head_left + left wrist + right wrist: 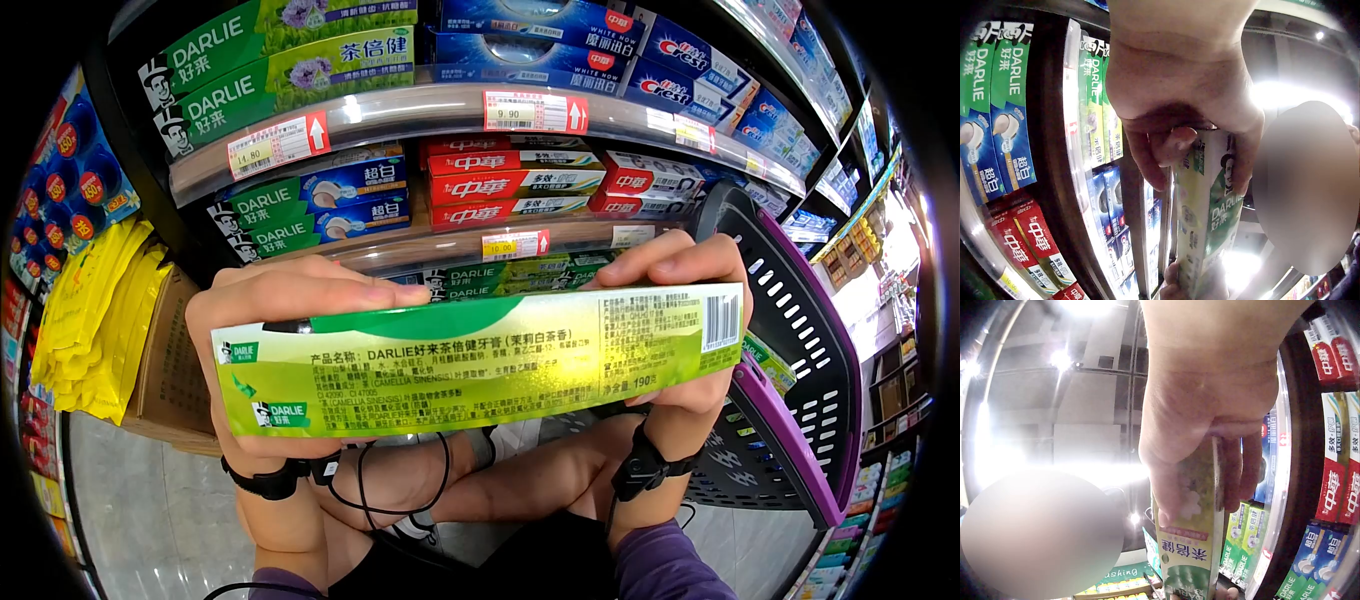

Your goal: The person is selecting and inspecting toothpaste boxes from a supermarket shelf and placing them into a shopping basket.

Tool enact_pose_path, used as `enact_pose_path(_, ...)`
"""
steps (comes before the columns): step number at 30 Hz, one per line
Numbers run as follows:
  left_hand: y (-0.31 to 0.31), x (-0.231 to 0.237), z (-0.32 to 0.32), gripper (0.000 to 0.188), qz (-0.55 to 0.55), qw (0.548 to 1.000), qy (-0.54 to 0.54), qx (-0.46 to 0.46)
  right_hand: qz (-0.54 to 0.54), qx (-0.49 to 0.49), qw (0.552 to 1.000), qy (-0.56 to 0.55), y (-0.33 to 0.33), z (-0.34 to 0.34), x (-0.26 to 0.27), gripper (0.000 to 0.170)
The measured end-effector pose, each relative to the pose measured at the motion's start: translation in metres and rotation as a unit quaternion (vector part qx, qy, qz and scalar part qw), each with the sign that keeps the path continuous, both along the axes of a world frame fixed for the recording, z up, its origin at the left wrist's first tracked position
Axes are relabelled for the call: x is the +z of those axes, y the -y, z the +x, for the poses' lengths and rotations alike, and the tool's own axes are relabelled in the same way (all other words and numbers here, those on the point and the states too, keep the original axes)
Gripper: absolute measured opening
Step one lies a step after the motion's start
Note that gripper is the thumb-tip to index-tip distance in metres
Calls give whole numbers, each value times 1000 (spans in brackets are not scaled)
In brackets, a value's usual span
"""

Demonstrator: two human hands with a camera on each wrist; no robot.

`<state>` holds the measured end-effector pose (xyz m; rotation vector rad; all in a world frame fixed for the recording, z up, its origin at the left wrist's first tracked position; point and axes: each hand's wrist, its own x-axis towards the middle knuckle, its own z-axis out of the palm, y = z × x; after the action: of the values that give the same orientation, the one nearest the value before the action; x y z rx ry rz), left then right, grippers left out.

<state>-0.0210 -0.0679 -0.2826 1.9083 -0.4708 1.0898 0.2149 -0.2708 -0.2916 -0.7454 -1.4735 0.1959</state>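
Observation:
A green and yellow Darlie toothpaste box (480,370) lies lengthwise between both hands in the head view, its printed text side and barcode facing the camera. My left hand (300,300) grips the box's left end, fingers over the top edge. At the other end, my right hand (690,265) holds it with fingers across the top. From the left wrist, the left hand (1179,94) has its thumb and fingers on opposite sides of the toothpaste box (1210,212). The right wrist view shows the right hand (1204,425) pinching the toothpaste box (1191,544) around its end.
Shelves ahead carry stacked toothpaste: green Darlie boxes (290,80), red boxes (510,185) and blue Crest boxes (670,85). A black shopping basket with a purple rim (800,440) stands at the right. Yellow bags (95,310) lie by a cardboard box (165,370) on the left.

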Motion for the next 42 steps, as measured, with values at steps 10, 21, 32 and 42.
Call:
enact_pose_path(10,-1,2,1,56,16,1000,3,2,-3,-4,1000,5,0,0,0,70)
enact_pose_path(21,2,1,0,55,3,1000,3,10,-3,-7,1000,-7,0,-2,1,69)
enact_pose_path(32,-5,3,0,59,14,1000,-4,-21,-5,-13,1000,-3,1,-3,1,70)
enact_pose_path(42,-1,1,-1,59,-7,1000,-2,-13,-6,-12,1000,4,0,-1,0,69)
